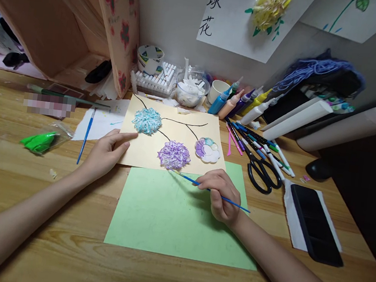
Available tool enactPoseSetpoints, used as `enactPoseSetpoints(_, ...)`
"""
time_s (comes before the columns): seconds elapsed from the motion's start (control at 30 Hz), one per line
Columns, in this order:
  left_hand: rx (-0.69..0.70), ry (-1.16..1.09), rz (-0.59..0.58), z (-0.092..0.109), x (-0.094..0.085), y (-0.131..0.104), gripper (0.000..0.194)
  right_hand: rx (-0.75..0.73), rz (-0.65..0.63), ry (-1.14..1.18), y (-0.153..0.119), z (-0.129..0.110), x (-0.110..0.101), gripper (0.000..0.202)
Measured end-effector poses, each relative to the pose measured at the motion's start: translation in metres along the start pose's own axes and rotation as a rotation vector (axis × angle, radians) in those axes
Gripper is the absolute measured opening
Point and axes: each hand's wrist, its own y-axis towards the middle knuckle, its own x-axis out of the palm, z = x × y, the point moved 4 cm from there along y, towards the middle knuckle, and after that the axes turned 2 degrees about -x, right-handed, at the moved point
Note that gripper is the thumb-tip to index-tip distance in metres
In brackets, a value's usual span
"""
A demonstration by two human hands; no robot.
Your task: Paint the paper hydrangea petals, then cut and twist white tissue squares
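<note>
A cream sheet point(145, 154) with drawn black stems bears a fluffy blue-white flower point(147, 121) and a purple-white flower point(174, 155). On its right part sits a small flower-shaped palette point(207, 150) with purple and teal paint. My left hand point(106, 154) rests at the sheet's left edge, fingers apart, holding nothing. Pinched in my right hand point(221, 193) is a thin blue paintbrush point(192, 180); its tip is at the lower edge of the purple flower. A green sheet point(178, 217) lies partly under the cream one and below my right hand.
Black scissors point(264, 173) and scattered pens point(275, 154) lie right, near a black phone-like object point(316, 225). Paint bottles point(220, 101), a bowl of paper scraps point(192, 91) and markers point(157, 82) line the back. Another brush point(86, 135) lies left.
</note>
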Motion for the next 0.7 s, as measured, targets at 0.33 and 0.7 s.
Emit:
enactPoseSetpoints(0.33,-0.022,0.002,-0.005,0.0032,-0.001,-0.0002,0.036,0.009,-0.012,-0.04,0.0039,0.0,0.0018,0.022)
enactPoseSetpoints(0.7,-0.037,-0.004,-0.013,0.0043,-0.0014,-0.0008,0.036,0.032,-0.022,-0.039,0.0048,0.001,0.0031,0.021)
